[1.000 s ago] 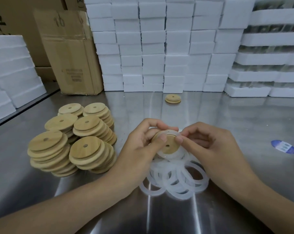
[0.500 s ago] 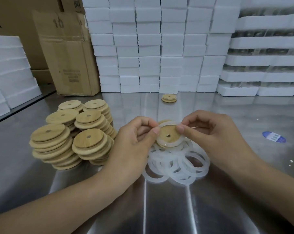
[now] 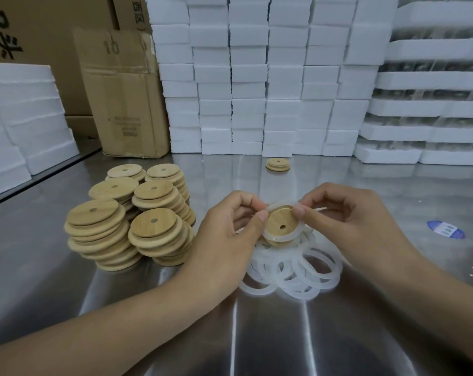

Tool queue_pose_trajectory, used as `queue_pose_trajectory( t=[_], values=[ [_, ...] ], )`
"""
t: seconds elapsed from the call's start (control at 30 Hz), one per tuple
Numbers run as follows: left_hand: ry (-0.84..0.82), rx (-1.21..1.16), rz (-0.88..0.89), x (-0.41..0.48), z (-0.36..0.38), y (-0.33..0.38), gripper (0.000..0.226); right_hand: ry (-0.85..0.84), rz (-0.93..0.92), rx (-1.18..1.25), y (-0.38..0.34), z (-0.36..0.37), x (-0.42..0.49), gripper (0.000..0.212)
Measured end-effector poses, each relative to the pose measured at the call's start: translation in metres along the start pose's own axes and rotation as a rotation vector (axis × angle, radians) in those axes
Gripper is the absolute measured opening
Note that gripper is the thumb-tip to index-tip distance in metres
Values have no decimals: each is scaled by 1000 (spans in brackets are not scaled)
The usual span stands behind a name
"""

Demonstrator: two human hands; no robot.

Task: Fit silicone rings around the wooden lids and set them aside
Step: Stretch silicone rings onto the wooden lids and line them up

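1. Left hand [image 3: 230, 234] and right hand [image 3: 346, 221]: each pinches the rim of one wooden lid [image 3: 280, 222] between thumb and fingers. The lid is held tilted just above the pile of loose silicone rings [image 3: 297, 270].
2. Fitted silicone ring [image 3: 281, 238]: translucent and lying around the held lid. Whether it is seated all the way round cannot be told.
3. Stacks of bare lids [image 3: 127, 218]: left of the pile and near it, on the steel table [image 3: 257, 335].
4. Single lid [image 3: 277, 164]: beyond the pile and well apart from it. This is probably the set-aside spot.
5. Likely faults:
   - Uneven stretching may let the ring roll or twist and spring off one edge.
   - A loosened pinch would drop the lid among the loose rings.
   - A left forearm swung outward could topple the leaning stacks.
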State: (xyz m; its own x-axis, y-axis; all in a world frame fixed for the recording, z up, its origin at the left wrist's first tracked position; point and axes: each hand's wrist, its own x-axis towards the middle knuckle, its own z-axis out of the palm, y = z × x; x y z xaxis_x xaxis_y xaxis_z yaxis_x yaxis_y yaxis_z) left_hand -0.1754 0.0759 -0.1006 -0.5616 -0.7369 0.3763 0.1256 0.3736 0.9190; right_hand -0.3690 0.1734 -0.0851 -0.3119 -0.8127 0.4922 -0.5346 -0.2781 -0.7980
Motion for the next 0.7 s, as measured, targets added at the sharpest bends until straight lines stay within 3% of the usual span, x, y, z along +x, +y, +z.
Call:
queue_pose_trajectory(
  t=[0.27,0.53,0.7],
  values=[
    [-16,85,-24,2,-1,-2,19,-116,64,4,-4,-9,5,20],
    [-23,154,-16,0,-1,2,9,-211,112,86,-1,-17,10,19],
    [6,168,-65,1,0,1,19,-221,142,126,0,-18,13,18]
  ],
)
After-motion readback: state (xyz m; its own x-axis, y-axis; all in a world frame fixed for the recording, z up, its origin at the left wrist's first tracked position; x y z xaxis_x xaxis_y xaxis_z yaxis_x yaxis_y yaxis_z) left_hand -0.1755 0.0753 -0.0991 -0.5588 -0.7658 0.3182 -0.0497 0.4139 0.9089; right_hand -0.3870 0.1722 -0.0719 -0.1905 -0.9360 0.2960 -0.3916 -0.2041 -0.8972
